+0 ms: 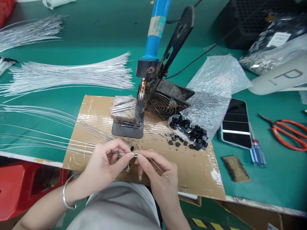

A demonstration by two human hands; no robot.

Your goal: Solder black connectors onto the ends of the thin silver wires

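Hands meet at the near edge of the cardboard sheet (192,166), just above your lap: your left hand (105,163) has its grip narrowed on a thin wire (79,147), thumb and forefinger pinched at its tip, and your right hand (155,172) pinches in from the other side so the fingertips of both nearly touch. A small dark component (131,148) sits just above that meeting point, at your left fingertips; whether it is already on the wire you cannot tell from here. The wire's long axis runs leftward from the pinch, out over the near left part of the bench (275,179), so its free end points toward your right hand, which is the nearer one to it. A second fine strand (165,174) slants down across your right hand toward the near edge. Farther in on the cardboard, to the right, lies the heap of black parts (189,129), well apart from both hands. Behind the pinch stands the soldering iron (153,41) in its stand, tip down beside a worn sponge block (123,108), with a small fan (165,103) just behind. Toward the far left corner lie the fanned bundles of wires (72,75); toward the right edge rest a phone (236,123), a screwdriver (257,153) and scissors (287,134).
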